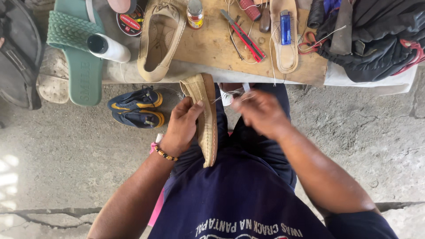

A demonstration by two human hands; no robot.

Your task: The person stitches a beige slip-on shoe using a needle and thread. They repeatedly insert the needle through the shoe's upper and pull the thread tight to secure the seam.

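Note:
My left hand (180, 127) grips a tan loafer shoe (205, 116) held on edge over my lap, thumb pressed on its side. A beaded bracelet sits on that wrist. My right hand (261, 113) is to the right of the shoe, fingers pinched on a thin white thread (225, 95) that runs toward the shoe's toe. The right hand is blurred. A matching tan loafer (160, 39) lies on the wooden board (212, 48) in front of me.
On the board lie a tan insole (285, 53) with a blue lighter (285, 21), red-handled pliers (246, 37), and a small bottle (195, 14). A green sandal (79, 53), a white tube (110, 48), a round tin (131, 23), dark bag (380, 35) and small blue shoes (138, 107) are nearby.

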